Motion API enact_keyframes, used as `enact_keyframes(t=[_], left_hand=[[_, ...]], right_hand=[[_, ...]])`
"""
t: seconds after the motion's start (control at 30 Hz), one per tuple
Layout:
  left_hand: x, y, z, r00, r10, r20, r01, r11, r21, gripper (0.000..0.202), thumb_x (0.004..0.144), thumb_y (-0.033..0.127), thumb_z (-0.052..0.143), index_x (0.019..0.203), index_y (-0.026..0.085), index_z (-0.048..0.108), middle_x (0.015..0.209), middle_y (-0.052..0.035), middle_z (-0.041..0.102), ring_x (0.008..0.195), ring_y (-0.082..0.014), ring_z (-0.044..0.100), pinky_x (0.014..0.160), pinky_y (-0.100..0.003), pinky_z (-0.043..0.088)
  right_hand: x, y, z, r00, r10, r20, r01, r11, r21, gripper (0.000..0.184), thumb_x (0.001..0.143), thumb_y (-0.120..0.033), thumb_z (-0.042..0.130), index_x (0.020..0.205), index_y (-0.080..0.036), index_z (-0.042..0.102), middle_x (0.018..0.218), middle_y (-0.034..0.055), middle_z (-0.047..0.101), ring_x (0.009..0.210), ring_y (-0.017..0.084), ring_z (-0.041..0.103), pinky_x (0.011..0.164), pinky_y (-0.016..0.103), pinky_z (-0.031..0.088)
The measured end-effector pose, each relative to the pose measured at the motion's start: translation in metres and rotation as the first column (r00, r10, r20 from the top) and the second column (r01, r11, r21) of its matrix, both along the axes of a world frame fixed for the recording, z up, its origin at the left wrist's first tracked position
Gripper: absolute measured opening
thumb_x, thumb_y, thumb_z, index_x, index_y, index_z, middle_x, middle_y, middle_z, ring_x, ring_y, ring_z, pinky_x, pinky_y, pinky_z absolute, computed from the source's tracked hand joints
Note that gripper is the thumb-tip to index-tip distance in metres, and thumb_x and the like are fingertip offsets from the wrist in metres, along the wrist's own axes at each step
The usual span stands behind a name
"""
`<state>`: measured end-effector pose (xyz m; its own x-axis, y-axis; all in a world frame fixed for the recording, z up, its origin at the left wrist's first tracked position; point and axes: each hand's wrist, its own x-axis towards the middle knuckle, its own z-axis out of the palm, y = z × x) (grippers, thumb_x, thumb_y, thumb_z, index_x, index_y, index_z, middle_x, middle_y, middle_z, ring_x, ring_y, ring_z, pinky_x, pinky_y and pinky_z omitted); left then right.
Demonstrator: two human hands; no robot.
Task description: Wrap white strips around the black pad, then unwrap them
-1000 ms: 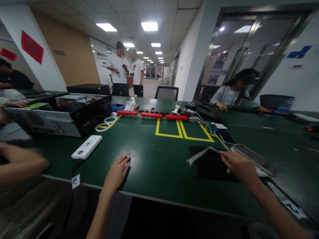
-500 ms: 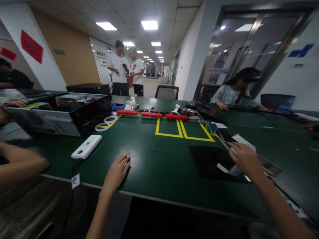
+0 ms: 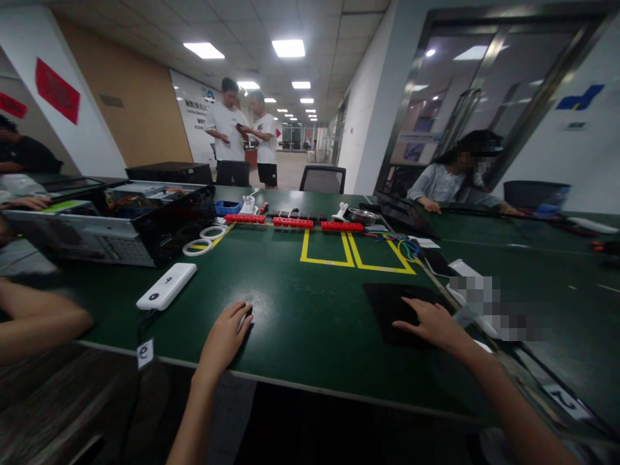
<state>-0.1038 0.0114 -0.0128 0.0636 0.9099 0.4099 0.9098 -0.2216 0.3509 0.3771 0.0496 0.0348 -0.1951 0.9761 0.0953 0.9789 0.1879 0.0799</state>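
My left hand (image 3: 227,332) rests on the green table (image 3: 300,316) near its front edge, fingers stretched forward and slightly curved. A dark patch shows beside its thumb, and I see no object held. On the right, my right hand (image 3: 431,323) reaches over a flat black mat (image 3: 380,310), thumb and fingers apart, holding nothing. Just beyond that wrist lies a white object (image 3: 460,268), partly blurred out. A white power bank (image 3: 167,286) marked with a number lies to the left of my left hand, a cable at its near end.
An opened computer case (image 3: 87,236) stands at the left, with white rings (image 3: 197,247) beside it. Red strips (image 3: 293,222) line the back, behind yellow tape outlines (image 3: 327,261). Coloured wires (image 3: 409,248) lie at the right. Another person's arm (image 3: 41,313) rests on the left.
My right hand has moved left, from the white item at the right onto the black mat, and its fingers have spread. A pale strip no longer lies across the mat. My left hand stays put.
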Motion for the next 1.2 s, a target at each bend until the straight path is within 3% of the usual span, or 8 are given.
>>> enact_keyframes(t=[0.2, 0.33, 0.43, 0.53, 0.63, 0.7, 0.9, 1.2], left_hand=[[0.001, 0.0, 0.0, 1.0, -0.003, -0.02, 0.002, 1.0, -0.004, 0.037, 0.091, 0.034, 0.041, 0.116, 0.016, 0.061, 0.124, -0.0109, 0.06, 0.118, -0.0251, 0.052, 0.103, -0.041, 0.037], [0.0, 0.0, 0.0, 1.0, -0.009, 0.0, 0.009, 1.0, 0.002, 0.037, 0.09, 0.035, 0.043, 0.116, 0.016, 0.062, 0.125, -0.0115, 0.059, 0.118, -0.0257, 0.052, 0.102, -0.041, 0.038], [-0.001, -0.001, 0.0, 1.0, -0.009, 0.009, 0.009, 1.0, -0.007, 0.037, 0.09, 0.036, 0.042, 0.117, 0.018, 0.061, 0.125, -0.0096, 0.059, 0.118, -0.0246, 0.052, 0.102, -0.041, 0.037], [0.0, -0.001, 0.001, 1.0, -0.008, 0.01, 0.008, 1.0, -0.017, 0.037, 0.09, 0.035, 0.043, 0.117, 0.018, 0.061, 0.125, -0.0095, 0.059, 0.118, -0.024, 0.052, 0.103, -0.04, 0.036], [0.001, -0.001, 0.003, 1.0, 0.001, 0.013, -0.001, 1.0, -0.013, 0.035, 0.09, 0.035, 0.044, 0.116, 0.019, 0.062, 0.125, -0.0089, 0.06, 0.118, -0.0241, 0.052, 0.103, -0.041, 0.037], [0.001, -0.001, 0.003, 1.0, 0.004, 0.018, -0.004, 1.0, -0.008, 0.035, 0.09, 0.035, 0.044, 0.115, 0.019, 0.062, 0.124, -0.0092, 0.06, 0.118, -0.0245, 0.052, 0.103, -0.042, 0.037], [0.001, -0.002, 0.002, 1.0, -0.006, -0.007, 0.006, 1.0, 0.002, 0.036, 0.09, 0.035, 0.044, 0.116, 0.019, 0.061, 0.125, -0.0102, 0.059, 0.118, -0.0248, 0.053, 0.103, -0.042, 0.037], [0.007, -0.003, 0.005, 0.999, 0.007, -0.05, -0.008, 1.0, -0.022, 0.034, 0.089, 0.034, 0.045, 0.114, 0.019, 0.062, 0.124, -0.0109, 0.06, 0.119, -0.0269, 0.051, 0.103, -0.046, 0.035]], right_hand=[[-0.044, -0.005, 0.005, 0.998, 0.057, -0.012, -0.058, 0.997, -0.043, 0.076, 0.08, -0.067, 0.038, 0.13, -0.01, 0.046, 0.13, 0.0207, 0.051, 0.121, 0.034, 0.046, 0.099, 0.06, 0.029], [-0.076, -0.001, 0.011, 0.986, 0.164, 0.007, -0.163, 0.985, -0.06, 0.062, 0.086, -0.055, 0.038, 0.128, -0.011, 0.05, 0.135, 0.0181, 0.047, 0.123, 0.031, 0.044, 0.097, 0.052, 0.036], [-0.08, 0.003, 0.012, 0.977, 0.214, -0.006, -0.214, 0.974, -0.073, 0.049, 0.089, -0.035, 0.038, 0.136, -0.022, 0.043, 0.146, 0.0109, 0.033, 0.127, 0.028, 0.038, 0.094, 0.048, 0.042], [-0.066, 0.004, 0.008, 0.995, 0.098, 0.027, -0.097, 0.994, -0.055, 0.055, 0.086, -0.02, 0.034, 0.141, -0.028, 0.035, 0.149, 0.0115, 0.028, 0.125, 0.03, 0.041, 0.085, 0.046, 0.047], [-0.042, 0.002, 0.004, 0.988, -0.142, 0.065, 0.146, 0.988, -0.057, 0.053, 0.09, -0.026, 0.029, 0.142, -0.027, 0.032, 0.14, 0.0175, 0.04, 0.108, 0.033, 0.056, 0.073, 0.047, 0.05], [-0.028, 0.0, 0.003, 0.978, -0.197, 0.069, 0.202, 0.976, -0.08, 0.051, 0.091, -0.034, 0.026, 0.142, -0.027, 0.033, 0.13, 0.0188, 0.051, 0.098, 0.033, 0.061, 0.071, 0.048, 0.05], [-0.024, -0.006, 0.005, 0.988, -0.124, 0.093, 0.131, 0.989, -0.072, 0.052, 0.091, -0.037, 0.027, 0.14, -0.025, 0.036, 0.117, 0.0165, 0.06, 0.102, 0.032, 0.058, 0.076, 0.048, 0.046], [-0.094, -0.034, -0.001, 0.995, 0.002, 0.104, -0.007, 0.999, 0.045, 0.051, 0.092, -0.035, 0.024, 0.139, -0.019, 0.039, 0.107, 0.0175, 0.06, 0.097, 0.028, 0.055, 0.076, 0.041, 0.043]])
